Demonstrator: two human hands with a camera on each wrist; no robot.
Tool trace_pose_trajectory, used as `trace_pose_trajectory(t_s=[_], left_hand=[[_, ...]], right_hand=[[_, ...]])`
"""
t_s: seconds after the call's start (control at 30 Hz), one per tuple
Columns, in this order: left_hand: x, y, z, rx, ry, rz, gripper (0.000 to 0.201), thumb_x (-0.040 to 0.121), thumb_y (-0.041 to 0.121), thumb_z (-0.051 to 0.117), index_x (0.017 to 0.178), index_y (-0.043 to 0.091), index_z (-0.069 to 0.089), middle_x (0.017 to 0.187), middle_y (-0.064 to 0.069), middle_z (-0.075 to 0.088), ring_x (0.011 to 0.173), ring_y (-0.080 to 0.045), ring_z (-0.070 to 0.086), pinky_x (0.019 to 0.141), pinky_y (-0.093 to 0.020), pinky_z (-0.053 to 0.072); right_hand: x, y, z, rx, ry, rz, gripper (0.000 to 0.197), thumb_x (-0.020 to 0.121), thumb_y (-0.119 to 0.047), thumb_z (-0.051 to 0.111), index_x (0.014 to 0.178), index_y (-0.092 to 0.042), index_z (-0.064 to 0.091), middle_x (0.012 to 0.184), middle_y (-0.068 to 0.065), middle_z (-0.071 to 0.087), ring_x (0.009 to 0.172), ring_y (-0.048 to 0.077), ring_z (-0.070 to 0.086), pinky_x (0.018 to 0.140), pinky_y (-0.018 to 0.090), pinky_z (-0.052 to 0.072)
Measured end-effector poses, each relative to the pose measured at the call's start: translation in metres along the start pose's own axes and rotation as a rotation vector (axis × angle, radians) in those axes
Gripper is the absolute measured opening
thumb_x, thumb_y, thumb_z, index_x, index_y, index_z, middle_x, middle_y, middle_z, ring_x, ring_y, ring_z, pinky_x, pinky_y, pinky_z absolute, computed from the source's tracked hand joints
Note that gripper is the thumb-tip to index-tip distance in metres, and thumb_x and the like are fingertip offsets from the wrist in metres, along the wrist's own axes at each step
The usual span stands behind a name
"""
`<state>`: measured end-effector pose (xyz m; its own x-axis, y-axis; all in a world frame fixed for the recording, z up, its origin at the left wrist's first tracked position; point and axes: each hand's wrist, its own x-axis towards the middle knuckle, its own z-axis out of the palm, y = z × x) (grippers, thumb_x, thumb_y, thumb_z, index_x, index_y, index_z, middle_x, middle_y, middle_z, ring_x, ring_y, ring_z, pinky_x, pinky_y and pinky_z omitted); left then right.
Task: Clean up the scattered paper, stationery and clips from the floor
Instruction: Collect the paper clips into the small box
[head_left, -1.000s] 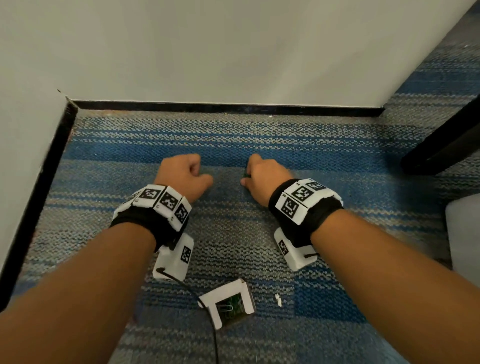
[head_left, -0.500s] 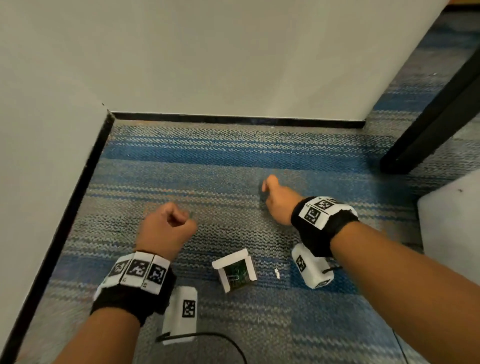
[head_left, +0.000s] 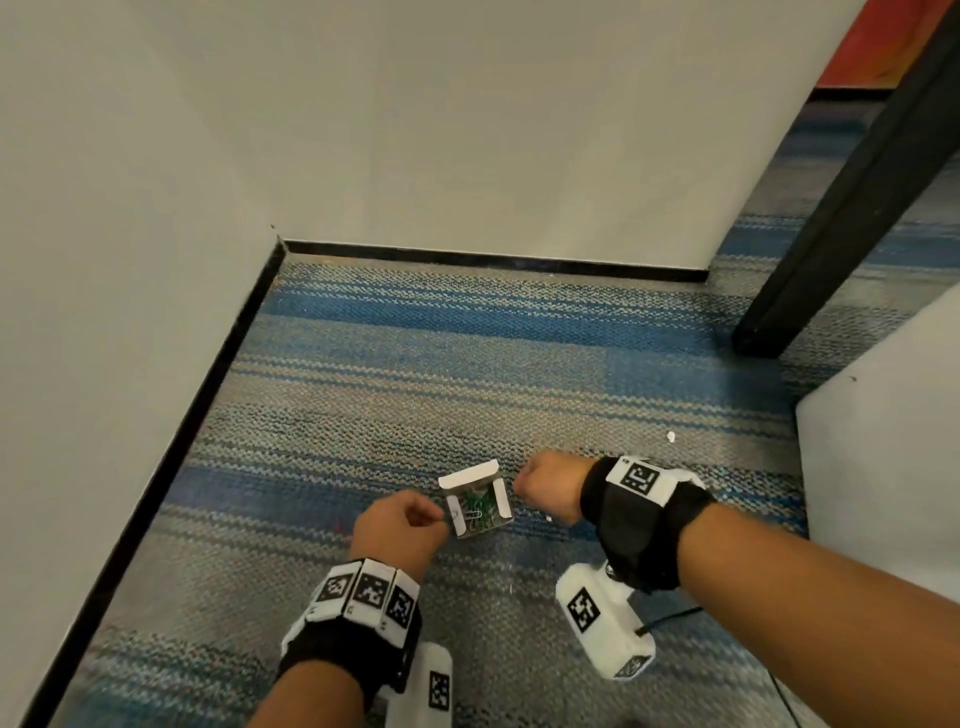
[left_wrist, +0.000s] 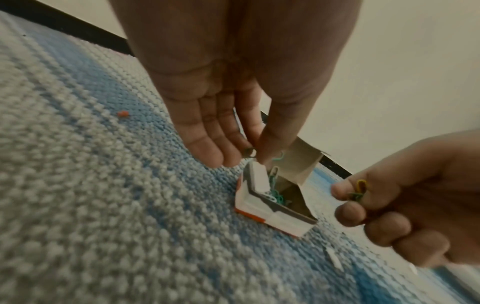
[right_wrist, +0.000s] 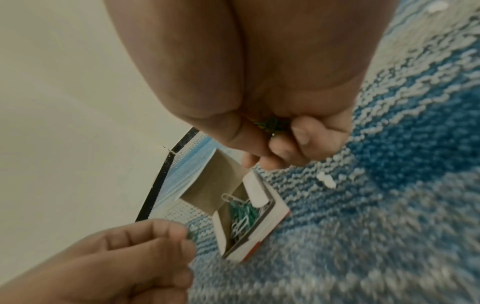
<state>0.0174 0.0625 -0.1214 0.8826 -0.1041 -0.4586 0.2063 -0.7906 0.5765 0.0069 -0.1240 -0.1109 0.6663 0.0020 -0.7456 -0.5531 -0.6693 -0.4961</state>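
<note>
Both your left hand (left_wrist: 228, 115) and right hand (left_wrist: 405, 197) pinch light, slippery wire paper clips (left_wrist: 359, 190); release them over the small open white cardboard box (head_left: 479, 501)

You see one open clip box (head_left: 477, 500), many paper clips (right_wrist: 242, 214) inside, too tangled to count, two hands, left hand (head_left: 397, 530), right hand (head_left: 550, 482), three white paper scraps (head_left: 670, 437), one red speck (left_wrist: 123, 114).

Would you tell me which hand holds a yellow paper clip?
The right hand: a yellow clip shows between its fingers, while the left hand pinches green ones.
</note>
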Motion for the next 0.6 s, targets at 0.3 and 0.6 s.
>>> trace_pose_trajectory(t_s=[0.3,0.6], left_hand=[[-0.006,0.015,0.026,-0.114,0.096,-0.034,0.018,0.073,0.019,0.073,0.066,0.028,0.059,0.07,0.001,0.066,0.07,-0.018,0.064,0.066,-0.026,0.049],[-0.008,0.01,0.025,-0.17,0.222,0.02,0.018,0.074,0.015,0.071,0.074,0.023,0.055,0.07,0.007,0.058,0.063,-0.008,0.054,0.053,-0.018,0.036]], right_hand=[[0.001,-0.013,0.011,0.366,-0.072,0.016,0.015,0.084,0.002,0.048,0.077,-0.011,0.05,0.076,0.003,0.052,0.065,0.012,0.055,0.055,0.019,0.048],[0.002,-0.014,0.013,0.612,-0.054,0.039,0.01,0.09,0.002,0.044,0.086,-0.006,0.048,0.081,0.007,0.055,0.069,0.016,0.059,0.064,0.024,0.055]])
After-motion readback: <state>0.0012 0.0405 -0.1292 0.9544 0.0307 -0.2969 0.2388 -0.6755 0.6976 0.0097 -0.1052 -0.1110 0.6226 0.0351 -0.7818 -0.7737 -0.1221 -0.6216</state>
